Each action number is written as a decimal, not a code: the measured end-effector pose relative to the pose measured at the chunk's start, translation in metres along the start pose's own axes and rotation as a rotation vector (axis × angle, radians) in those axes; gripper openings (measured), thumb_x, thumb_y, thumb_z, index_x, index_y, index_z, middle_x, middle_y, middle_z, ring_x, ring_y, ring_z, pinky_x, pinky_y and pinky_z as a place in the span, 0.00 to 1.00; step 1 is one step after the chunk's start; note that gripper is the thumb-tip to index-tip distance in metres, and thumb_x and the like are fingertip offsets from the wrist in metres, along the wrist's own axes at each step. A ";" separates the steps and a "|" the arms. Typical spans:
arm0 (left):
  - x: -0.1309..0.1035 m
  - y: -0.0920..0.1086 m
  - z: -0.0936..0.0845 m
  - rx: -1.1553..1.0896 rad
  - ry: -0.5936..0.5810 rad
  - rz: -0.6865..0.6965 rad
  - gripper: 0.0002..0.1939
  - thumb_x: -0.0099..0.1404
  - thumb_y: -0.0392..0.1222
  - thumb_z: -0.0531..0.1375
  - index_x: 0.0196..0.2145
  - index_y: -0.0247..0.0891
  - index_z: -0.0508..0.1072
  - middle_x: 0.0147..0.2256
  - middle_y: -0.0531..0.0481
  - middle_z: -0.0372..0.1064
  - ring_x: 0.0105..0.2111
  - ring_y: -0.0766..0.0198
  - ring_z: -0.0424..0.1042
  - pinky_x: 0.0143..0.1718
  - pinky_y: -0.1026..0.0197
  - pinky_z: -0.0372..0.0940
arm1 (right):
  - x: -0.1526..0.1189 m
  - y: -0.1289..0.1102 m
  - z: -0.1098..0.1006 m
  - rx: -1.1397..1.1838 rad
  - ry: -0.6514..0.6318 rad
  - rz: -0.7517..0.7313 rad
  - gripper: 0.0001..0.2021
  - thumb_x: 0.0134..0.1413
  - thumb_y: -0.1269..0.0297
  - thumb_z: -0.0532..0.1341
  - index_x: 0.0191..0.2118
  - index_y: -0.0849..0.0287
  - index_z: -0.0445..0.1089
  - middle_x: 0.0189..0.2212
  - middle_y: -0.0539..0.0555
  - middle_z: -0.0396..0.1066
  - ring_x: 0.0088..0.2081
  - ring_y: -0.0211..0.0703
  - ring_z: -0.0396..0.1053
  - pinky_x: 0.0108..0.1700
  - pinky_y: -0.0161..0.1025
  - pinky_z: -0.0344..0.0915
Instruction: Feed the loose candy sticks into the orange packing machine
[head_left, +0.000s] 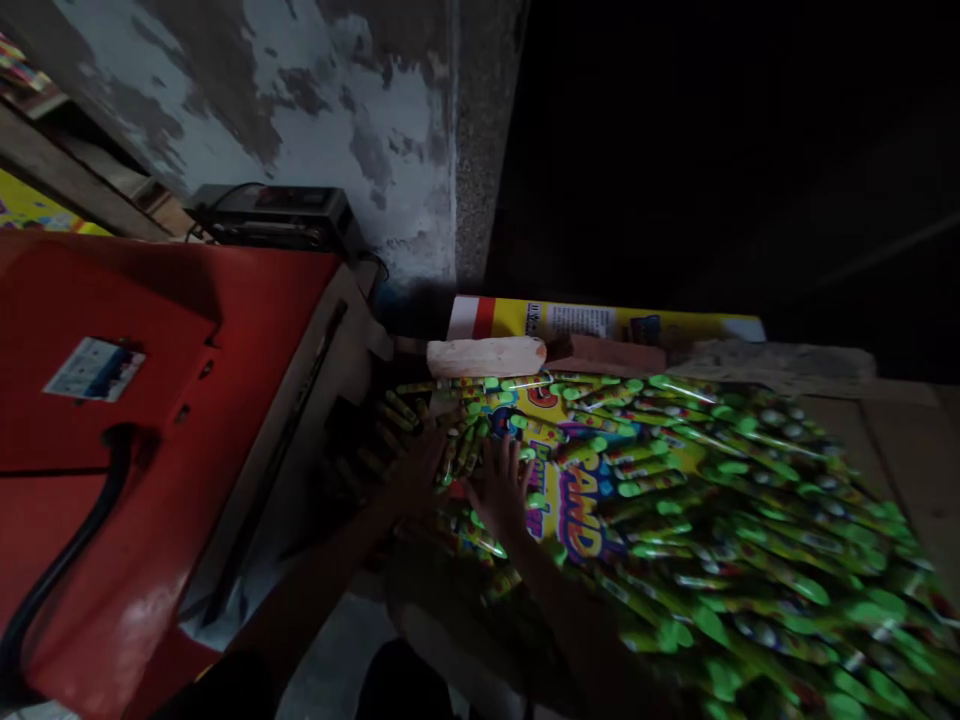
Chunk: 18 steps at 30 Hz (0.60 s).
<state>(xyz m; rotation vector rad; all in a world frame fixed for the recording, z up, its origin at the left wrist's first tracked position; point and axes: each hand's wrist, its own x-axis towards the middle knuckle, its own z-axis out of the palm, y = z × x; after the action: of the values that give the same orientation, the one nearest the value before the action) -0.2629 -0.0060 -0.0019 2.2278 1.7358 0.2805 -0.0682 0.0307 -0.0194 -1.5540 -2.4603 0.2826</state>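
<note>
Many slim printed tubes [652, 482] with bright green ends lie heaped over the table, thickest on the right. My right hand [499, 490] is open, its fingers spread over the colourful printed sheet [551, 470] and touching tubes at its edge. Left of it, my left hand [420, 468] reaches in with fingers stretched out over a small cluster of tubes [469, 440]. That hand is dim, and its fingertips are partly lost among the tubes. Neither palm appears to be closed round a tube.
On the left stands a red machine [247, 320] with a black hose [97, 540]. A dark metal box [277, 210] sits behind it, against the peeling wall [360, 120]. A pale wooden strip [484, 357] edges the table's back, with a yellow printed carton [585, 318] beyond.
</note>
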 end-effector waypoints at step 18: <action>0.062 -0.006 0.012 0.058 0.081 -0.027 0.35 0.70 0.55 0.46 0.67 0.28 0.50 0.69 0.36 0.41 0.69 0.48 0.40 0.65 0.43 0.47 | -0.016 0.019 -0.003 -0.092 0.019 -0.029 0.38 0.61 0.50 0.53 0.71 0.57 0.38 0.70 0.66 0.37 0.69 0.68 0.38 0.63 0.69 0.45</action>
<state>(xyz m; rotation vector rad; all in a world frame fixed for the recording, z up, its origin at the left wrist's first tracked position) -0.2494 0.0540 -0.0170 2.2613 1.8364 0.3226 -0.0445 0.0246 -0.0229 -1.5478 -2.5109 0.1514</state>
